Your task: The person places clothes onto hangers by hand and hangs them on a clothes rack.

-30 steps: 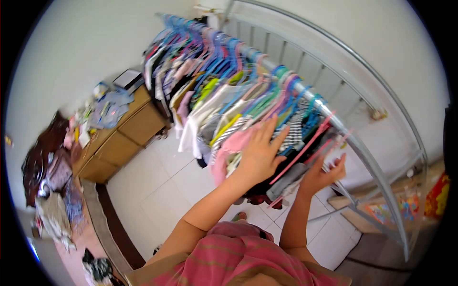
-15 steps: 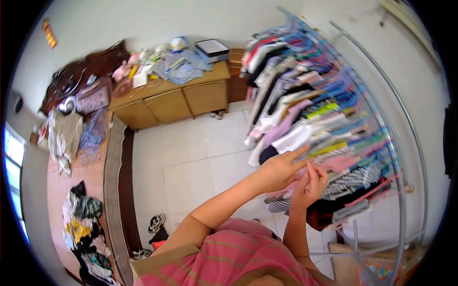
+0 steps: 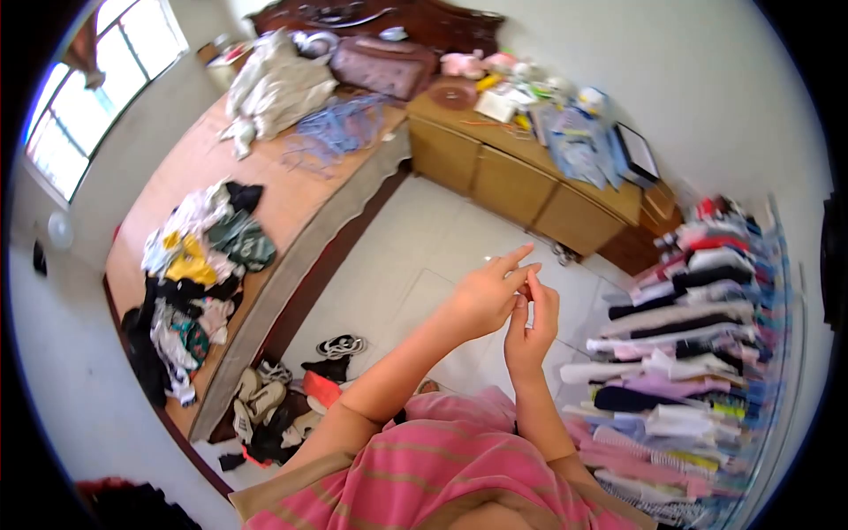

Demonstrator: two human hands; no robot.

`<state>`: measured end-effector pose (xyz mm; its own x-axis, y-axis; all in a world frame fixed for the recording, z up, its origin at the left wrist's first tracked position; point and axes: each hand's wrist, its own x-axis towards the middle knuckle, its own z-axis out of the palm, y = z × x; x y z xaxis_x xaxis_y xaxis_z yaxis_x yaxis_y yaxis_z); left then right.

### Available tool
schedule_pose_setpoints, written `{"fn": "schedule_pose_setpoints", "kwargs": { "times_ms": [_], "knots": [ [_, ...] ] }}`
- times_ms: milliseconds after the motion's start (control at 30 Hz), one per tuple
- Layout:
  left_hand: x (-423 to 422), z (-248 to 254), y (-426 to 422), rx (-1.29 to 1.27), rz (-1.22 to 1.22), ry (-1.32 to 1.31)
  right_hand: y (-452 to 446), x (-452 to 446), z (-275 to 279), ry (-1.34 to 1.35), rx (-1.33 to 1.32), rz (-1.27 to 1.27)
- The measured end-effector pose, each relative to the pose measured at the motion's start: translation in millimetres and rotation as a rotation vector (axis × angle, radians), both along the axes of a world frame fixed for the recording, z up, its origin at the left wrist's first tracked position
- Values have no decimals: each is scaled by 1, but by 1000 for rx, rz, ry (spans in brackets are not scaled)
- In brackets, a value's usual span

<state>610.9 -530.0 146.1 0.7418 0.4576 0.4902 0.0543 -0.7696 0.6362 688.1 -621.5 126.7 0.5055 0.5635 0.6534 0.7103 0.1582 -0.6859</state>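
Note:
In front of my chest, my left hand [image 3: 481,300] has its fingers stretched toward the upper right, with nothing visible in it. My right hand [image 3: 532,334] is raised against it, its fingers bent together and touching the fingers of my left hand. Whatever the right fingers may pinch is too small or hidden to make out. Neither hand touches the hanging clothes [image 3: 680,362] at the right, which are packed close on the rack [image 3: 777,389].
A bed [image 3: 177,194] at the left bears a pile of clothes [image 3: 190,274], blue hangers [image 3: 340,128] and a pale cloth [image 3: 274,88]. A wooden cabinet [image 3: 512,181] holds toys and a folded blue garment [image 3: 579,146]. Shoes and bags [image 3: 265,406] lie on the floor beside the bed.
The view has swung left, from the clothes rack toward the bed and cabinet. My hands have left the hangers and garments at the rack's end and come together.

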Motion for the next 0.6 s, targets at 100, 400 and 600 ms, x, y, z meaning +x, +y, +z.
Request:
{"fn": "schedule_pose_setpoints", "kwargs": {
  "times_ms": [100, 400, 600],
  "knots": [
    [-42, -9, 39, -29, 189, -20, 55, -25, -8, 1, -41, 187],
    [-117, -35, 138, -165, 600, 94, 205, -80, -31, 39, -65, 633],
    [-121, -35, 227, -182, 760, 125, 316, -83, -22, 25, -132, 764]
  ]
}}
